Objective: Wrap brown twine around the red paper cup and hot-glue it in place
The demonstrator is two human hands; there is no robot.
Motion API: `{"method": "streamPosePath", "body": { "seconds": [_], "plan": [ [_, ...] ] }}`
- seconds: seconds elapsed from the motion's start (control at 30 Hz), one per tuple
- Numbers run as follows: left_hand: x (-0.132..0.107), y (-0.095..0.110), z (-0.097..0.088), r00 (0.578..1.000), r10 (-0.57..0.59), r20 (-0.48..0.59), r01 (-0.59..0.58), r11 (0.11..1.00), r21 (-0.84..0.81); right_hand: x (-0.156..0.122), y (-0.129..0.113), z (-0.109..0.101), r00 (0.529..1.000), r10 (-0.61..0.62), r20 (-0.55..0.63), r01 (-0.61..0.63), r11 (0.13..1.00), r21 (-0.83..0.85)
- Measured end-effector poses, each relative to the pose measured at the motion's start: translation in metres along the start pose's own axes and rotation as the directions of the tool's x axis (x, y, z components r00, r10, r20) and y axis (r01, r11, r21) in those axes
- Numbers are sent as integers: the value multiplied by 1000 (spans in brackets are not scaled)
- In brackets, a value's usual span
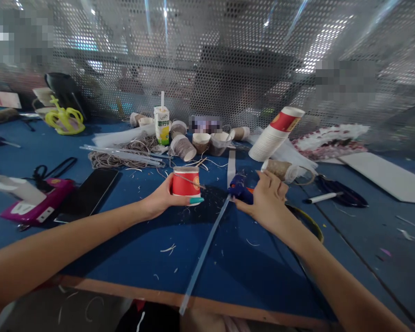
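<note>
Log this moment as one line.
left hand: holds red paper cup | right hand: grips blue glue gun | glue stick: trails from gun | surface: blue table

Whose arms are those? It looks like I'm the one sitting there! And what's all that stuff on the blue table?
The camera sits on a person's head and looks down, so you see their two arms as if they were your own. There is no machine here, just bare hands. The left hand grips a red paper cup, held upright. The right hand holds a blue glue gun, and a long clear stick runs from it towards the person. Both are over the blue table. Further back are a leaning stack of paper cups, a drink carton with a straw, a heap of brown string, a yellow toy crown and a black phone. Little scraps lie scattered about.
</note>
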State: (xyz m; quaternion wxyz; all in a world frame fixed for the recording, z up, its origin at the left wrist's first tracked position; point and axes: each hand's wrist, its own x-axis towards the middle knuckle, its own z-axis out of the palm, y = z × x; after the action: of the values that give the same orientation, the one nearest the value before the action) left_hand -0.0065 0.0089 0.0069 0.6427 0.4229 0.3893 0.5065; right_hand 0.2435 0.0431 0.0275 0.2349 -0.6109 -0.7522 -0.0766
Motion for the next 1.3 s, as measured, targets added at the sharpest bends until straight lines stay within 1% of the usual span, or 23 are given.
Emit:
{"method": "streamPosePath", "body": {
  "seconds": [0.03,0.07,0.1,0.13,0.17,0.2,0.23,0.27,0.3,0.33,0.4,0.43,0.5,0.63,0.8,0.9,1.07,1.17,1.3],
  "plan": [
    [-1,0,0,1000,7,1,-7,1000,21,-3,-6,-4,997,-67,-35,69,995,69],
    [-1,0,1,1000,21,12,-21,999,39,-7,-12,-9,987,-131,-97,144,979,144],
    [-2,0,2,999,37,32,-39,998,55,-11,-18,-15,965,-190,-179,227,950,214],
    [-3,0,2,997,53,58,-57,996,71,-16,-24,-20,940,-248,-234,313,899,305],
    [-3,0,3,994,65,84,-72,994,87,-20,-30,-25,914,-324,-245,402,810,427],
    [-4,0,4,992,75,104,-86,991,102,-25,-35,-28,888,-409,-208,451,693,563],
    [-5,-1,4,990,84,117,-98,988,119,-30,-39,-31,865,-482,-138,442,605,662],
    [-5,-2,4,988,92,123,-109,984,140,-34,-43,-32,833,-548,-76,421,538,731],
    [-5,-3,4,988,100,121,-119,979,164,-38,-47,-32,794,-608,-10,394,502,770],
    [-5,-5,3,986,108,125,-131,972,195,-41,-50,-32,759,-649,52,371,496,785],
    [-4,-8,0,983,130,130,-160,952,260,-45,-54,-29,710,-686,160,337,531,777],
    [-3,-10,-2,981,143,131,-176,940,291,-46,-56,-28,702,-683,202,320,556,767],
    [-2,-12,-4,976,171,133,-207,919,335,-46,-56,-26,705,-665,247,295,591,750],
    [-2,-12,-5,970,188,156,-232,907,350,-44,-53,-25,724,-654,221,308,593,744],
    [-3,-9,-2,972,169,162,-217,908,359,-44,-51,-24,752,-624,215,302,615,729],
    [-5,-7,-1,970,184,157,-234,881,411,-44,-54,-25,746,-632,209,314,611,727],
    [-6,-6,0,967,232,103,-251,810,530,-46,-59,-26,717,-662,218,335,603,724],
    [-7,-6,0,965,249,79,-248,784,569,-45,-61,-27,725,-654,215,331,605,724],
    [-7,-5,2,967,243,81,-245,784,570,-45,-60,-28,736,-643,212,316,603,733]
  ]
}}
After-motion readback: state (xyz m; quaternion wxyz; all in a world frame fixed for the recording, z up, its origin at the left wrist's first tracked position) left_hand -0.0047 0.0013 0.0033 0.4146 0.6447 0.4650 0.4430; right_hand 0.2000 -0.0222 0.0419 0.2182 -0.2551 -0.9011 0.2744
